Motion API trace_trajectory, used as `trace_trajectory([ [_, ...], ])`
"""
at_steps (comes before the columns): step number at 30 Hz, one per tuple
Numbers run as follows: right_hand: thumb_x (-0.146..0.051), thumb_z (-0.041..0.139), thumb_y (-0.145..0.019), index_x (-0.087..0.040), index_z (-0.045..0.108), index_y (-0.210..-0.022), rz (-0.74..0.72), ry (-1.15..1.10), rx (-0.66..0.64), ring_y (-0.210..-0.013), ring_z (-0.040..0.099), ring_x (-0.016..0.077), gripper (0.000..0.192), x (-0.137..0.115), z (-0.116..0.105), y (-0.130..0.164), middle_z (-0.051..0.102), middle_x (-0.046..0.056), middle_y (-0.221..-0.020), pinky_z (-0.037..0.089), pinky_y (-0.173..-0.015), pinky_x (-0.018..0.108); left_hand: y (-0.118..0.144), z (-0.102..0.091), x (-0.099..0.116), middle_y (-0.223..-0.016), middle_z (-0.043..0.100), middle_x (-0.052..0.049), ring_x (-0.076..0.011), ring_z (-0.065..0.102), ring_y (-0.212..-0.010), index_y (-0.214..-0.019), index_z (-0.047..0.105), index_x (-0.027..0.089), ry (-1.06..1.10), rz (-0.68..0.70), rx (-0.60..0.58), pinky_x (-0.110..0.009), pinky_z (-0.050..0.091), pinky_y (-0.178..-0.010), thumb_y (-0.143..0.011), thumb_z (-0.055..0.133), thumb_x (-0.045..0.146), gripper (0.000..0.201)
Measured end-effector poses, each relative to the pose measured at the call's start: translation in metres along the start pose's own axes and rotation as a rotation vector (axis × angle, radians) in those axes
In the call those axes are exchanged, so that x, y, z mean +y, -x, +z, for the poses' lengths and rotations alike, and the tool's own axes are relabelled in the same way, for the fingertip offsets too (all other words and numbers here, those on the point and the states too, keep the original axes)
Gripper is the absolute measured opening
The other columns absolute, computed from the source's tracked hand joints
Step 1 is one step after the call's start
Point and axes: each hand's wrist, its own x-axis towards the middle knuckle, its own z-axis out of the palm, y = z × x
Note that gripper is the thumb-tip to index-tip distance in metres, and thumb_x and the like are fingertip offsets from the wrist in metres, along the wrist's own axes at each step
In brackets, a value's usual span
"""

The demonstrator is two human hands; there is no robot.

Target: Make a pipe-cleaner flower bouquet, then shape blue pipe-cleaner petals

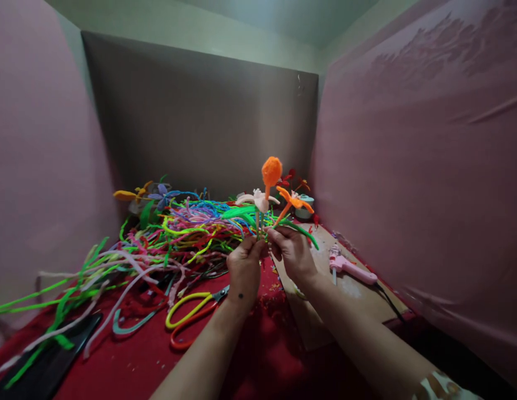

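Note:
My left hand (245, 264) is closed around the lower stems of a small bunch of pipe-cleaner flowers. In the bunch are a pale pink flower (259, 200), a round fuzzy orange bloom (272, 171) standing highest, and a green leaf (240, 213) pointing left. Close beside it, my right hand (292, 253) pinches the stem of an orange flower (295, 200) that leans to the right. A second green leaf (306, 233) slopes down behind the right hand. The stem ends are hidden by my fingers.
A heap of coloured pipe cleaners (195, 222) spreads across the red cloth (266, 355). Scissors (191, 316) with yellow and orange handles lie left of my forearm. On a board (354, 303) at right rests a pink glue gun (354, 270) with its cord. Pink walls flank both sides.

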Motion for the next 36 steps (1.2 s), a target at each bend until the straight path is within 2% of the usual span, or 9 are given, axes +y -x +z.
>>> trace_trajectory([
  [4,-0.036,0.061,-0.071,-0.017,0.063,-0.063,-0.012,0.024,-0.03,-0.043,0.034,0.0078,0.02,-0.006,0.0,-0.001,0.043,-0.005,-0.047,0.026,-0.04,0.021,0.002,0.001,0.003,-0.053,0.057,0.003,-0.0087,0.05,-0.052,-0.057,0.059,0.015,-0.004,-0.013,-0.011,-0.02,0.043,-0.053,-0.065,0.063,0.028,0.016],
  [9,-0.031,0.06,-0.069,-0.019,0.056,-0.054,-0.037,0.033,-0.006,-0.044,0.034,0.0085,0.02,-0.007,0.001,0.003,0.041,-0.006,-0.046,0.03,-0.043,0.022,0.0,0.0,-0.002,-0.052,0.055,0.004,-0.0081,0.048,-0.05,-0.058,0.058,0.015,-0.021,-0.029,-0.041,-0.019,0.041,-0.051,-0.066,0.062,0.028,0.016],
  [17,-0.033,0.06,-0.073,-0.019,0.057,-0.059,-0.223,0.128,0.039,-0.057,0.042,0.0115,0.02,0.009,-0.006,0.003,0.052,-0.001,-0.061,0.039,-0.055,0.023,0.001,0.001,-0.01,-0.053,0.055,0.004,-0.0089,0.048,-0.05,-0.062,0.061,0.016,-0.044,-0.02,-0.073,-0.02,0.04,-0.049,-0.069,0.061,0.029,0.015],
  [23,-0.032,0.066,-0.066,-0.019,0.056,-0.055,-0.155,0.14,0.025,-0.053,0.038,0.0105,0.02,-0.006,-0.005,0.001,0.049,-0.002,-0.056,0.033,-0.049,0.023,0.003,0.0,-0.004,-0.05,0.052,0.005,-0.0078,0.045,-0.049,-0.057,0.061,0.016,-0.097,0.007,-0.061,-0.019,0.037,-0.048,-0.07,0.06,0.026,0.016],
  [29,-0.036,0.064,-0.067,-0.019,0.052,-0.056,-0.05,-0.024,-0.146,-0.05,0.034,0.0095,0.024,-0.005,-0.009,-0.004,0.043,-0.005,-0.054,0.031,-0.046,0.022,0.004,-0.001,-0.003,-0.049,0.051,0.005,-0.0073,0.044,-0.049,-0.058,0.061,0.017,-0.119,0.023,-0.077,-0.018,0.036,-0.048,-0.07,0.059,0.025,0.014],
  [32,-0.034,0.066,-0.066,-0.019,0.051,-0.053,-0.065,-0.008,-0.149,-0.052,0.035,0.0096,0.025,-0.004,-0.012,-0.005,0.043,-0.004,-0.054,0.033,-0.049,0.022,0.004,0.0,-0.006,-0.049,0.051,0.004,-0.0071,0.043,-0.049,-0.055,0.057,0.016,-0.108,0.023,-0.091,-0.019,0.036,-0.049,-0.071,0.059,0.027,0.019],
  [36,-0.038,0.065,-0.068,-0.02,0.055,-0.059,-0.061,-0.027,-0.151,-0.056,0.041,0.0111,0.022,0.011,-0.015,-0.01,0.048,-0.003,-0.058,0.039,-0.053,0.023,0.004,0.002,-0.008,-0.052,0.054,0.003,-0.008,0.046,-0.05,-0.061,0.06,0.015,-0.085,0.003,-0.109,-0.02,0.039,-0.05,-0.07,0.06,0.031,0.019],
])
